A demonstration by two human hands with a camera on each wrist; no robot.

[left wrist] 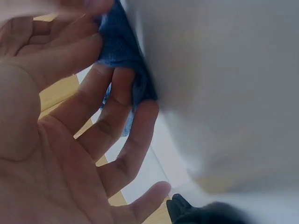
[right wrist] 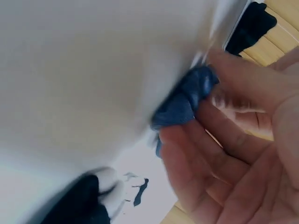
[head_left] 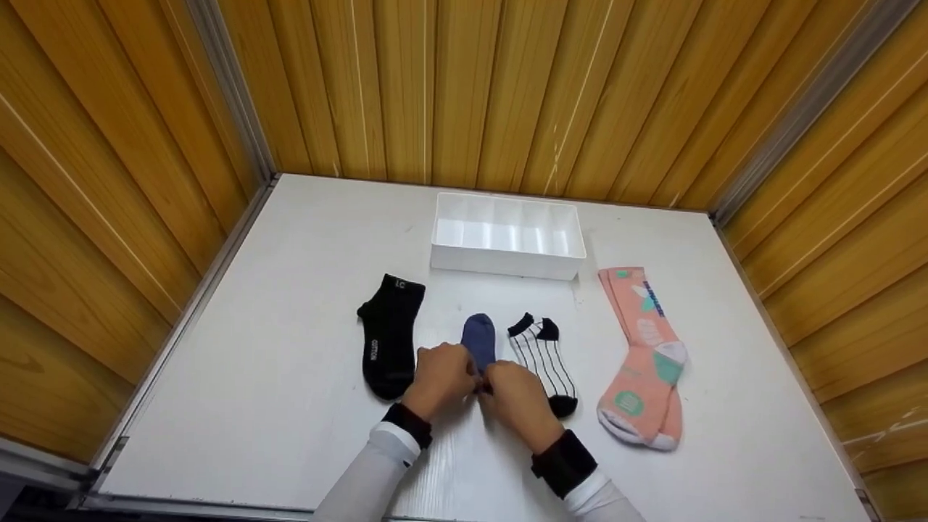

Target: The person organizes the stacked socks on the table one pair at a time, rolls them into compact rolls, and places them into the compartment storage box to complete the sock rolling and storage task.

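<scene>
A small blue sock (head_left: pixel 478 339) lies flat in the middle of the white table, its far end pointing at the box. At its near end, both hands meet. My left hand (head_left: pixel 441 378) pinches the left side of that end, and the left wrist view has the blue fabric (left wrist: pixel 120 44) between thumb and fingers. From the right, my right hand (head_left: pixel 518 400) grips the same end; in the right wrist view the cloth (right wrist: pixel 180 105) looks bunched or folded over at the fingertips. The hands hide that end in the head view.
Left of the hands lies a black sock (head_left: pixel 391 337). Close on the right is a black-and-white striped sock (head_left: pixel 544 362), with a pair of pink socks (head_left: pixel 641 362) farther right. A white compartment box (head_left: pixel 507 262) stands behind. Wood-patterned walls (head_left: pixel 464 94) enclose the table.
</scene>
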